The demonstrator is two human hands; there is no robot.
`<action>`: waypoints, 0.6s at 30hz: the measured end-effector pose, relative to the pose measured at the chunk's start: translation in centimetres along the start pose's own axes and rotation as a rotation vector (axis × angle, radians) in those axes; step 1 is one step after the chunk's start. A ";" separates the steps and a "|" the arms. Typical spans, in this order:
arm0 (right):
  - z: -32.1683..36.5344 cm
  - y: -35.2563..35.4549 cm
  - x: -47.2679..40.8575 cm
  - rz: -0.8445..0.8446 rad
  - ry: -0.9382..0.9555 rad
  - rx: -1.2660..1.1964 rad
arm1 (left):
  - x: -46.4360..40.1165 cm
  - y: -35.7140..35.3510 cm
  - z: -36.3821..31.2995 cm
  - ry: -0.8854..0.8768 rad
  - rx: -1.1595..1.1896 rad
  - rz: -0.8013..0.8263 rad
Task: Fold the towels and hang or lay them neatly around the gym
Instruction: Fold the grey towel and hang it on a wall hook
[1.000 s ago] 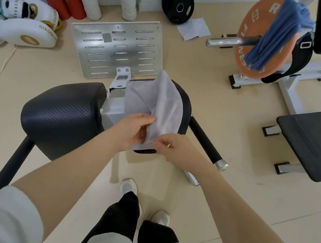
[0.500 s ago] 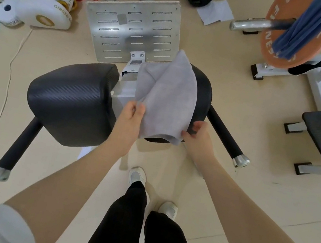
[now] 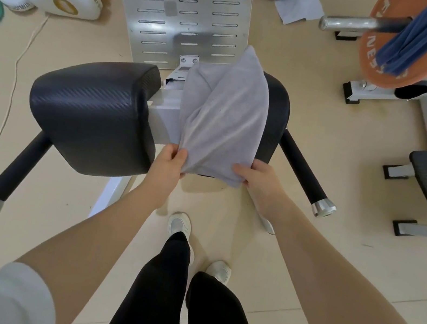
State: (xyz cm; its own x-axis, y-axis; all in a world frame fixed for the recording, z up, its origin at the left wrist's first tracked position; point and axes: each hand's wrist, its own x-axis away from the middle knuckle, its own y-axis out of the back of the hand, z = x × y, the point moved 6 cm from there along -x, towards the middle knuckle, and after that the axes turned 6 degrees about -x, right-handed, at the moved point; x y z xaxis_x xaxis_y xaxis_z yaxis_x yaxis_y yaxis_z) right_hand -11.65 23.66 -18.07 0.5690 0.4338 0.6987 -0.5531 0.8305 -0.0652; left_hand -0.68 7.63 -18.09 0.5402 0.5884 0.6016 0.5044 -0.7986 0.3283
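Over right pad [image 3: 278, 110], hands [image 3: 169, 165] grip towel [image 3: 223, 117]

A single head-worn wide-angle view looks steeply down, close over the hands [image 3: 213, 173], edges seemingly warped.

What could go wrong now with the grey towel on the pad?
1. The grey towel looks bunched and skewed on the right pad; if the left hand and right hand let go now, it may hang unevenly.
2. Most of its cloth seems to hang on the near side, so it might slide off onto the floor.
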 end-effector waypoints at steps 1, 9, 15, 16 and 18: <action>0.0 0.0 0.2 0.024 -0.018 -0.050 | 0.1 -0.2 0.1 0.037 0.034 0.031; 0.6 1.9 3.0 0.000 0.217 -0.009 | 2.4 -0.3 -1.1 0.007 0.303 0.078; 1.4 2.0 5.1 -0.223 0.395 0.425 | 3.6 -0.1 -0.9 -0.052 0.377 0.064; 1.9 2.0 5.5 -0.257 0.451 0.463 | 3.7 -0.2 -1.1 -0.068 0.403 0.061; 2.2 1.9 6.2 -0.298 0.537 0.582 | 3.8 -0.1 -1.3 -0.090 0.385 0.031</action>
State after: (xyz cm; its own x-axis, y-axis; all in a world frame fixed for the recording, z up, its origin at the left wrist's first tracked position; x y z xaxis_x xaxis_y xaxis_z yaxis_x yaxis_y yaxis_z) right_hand -10.58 27.15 -12.31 0.8711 0.4548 0.1851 -0.4756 0.6878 0.5484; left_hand 0.47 9.82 -14.91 0.6077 0.5868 0.5351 0.6930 -0.7209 0.0034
